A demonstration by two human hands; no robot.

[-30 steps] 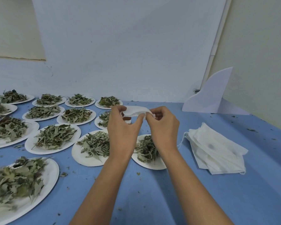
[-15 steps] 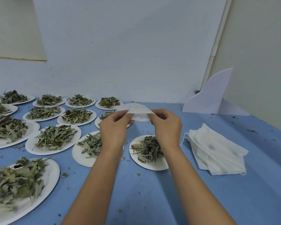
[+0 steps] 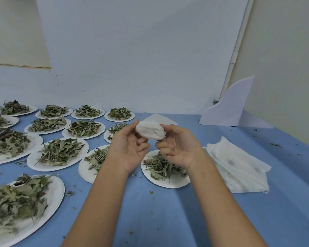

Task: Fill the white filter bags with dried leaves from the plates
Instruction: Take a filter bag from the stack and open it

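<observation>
Both wrists have rolled palm-up within the last second: left hand (image 3: 130,150) and right hand (image 3: 179,150) keep their fingers clamped on the filter bag (image 3: 150,132). Now puffed open instead of flat, it sits above the leaf plate (image 3: 168,183) at 6 o'clock, seemingly ready for filling.

At least thirteen white plates (image 3: 48,169) are in view, each with one heap of dried leaves (image 3: 59,151). Two single filter bags show: a raised bag (image 3: 150,132) and a flat bag (image 3: 159,118). There is one stack of bags (image 3: 239,163) whose layers cannot be counted, one curved white board (image 3: 230,111), and two hands, a left hand (image 3: 128,150) and a right hand (image 3: 180,150).
</observation>
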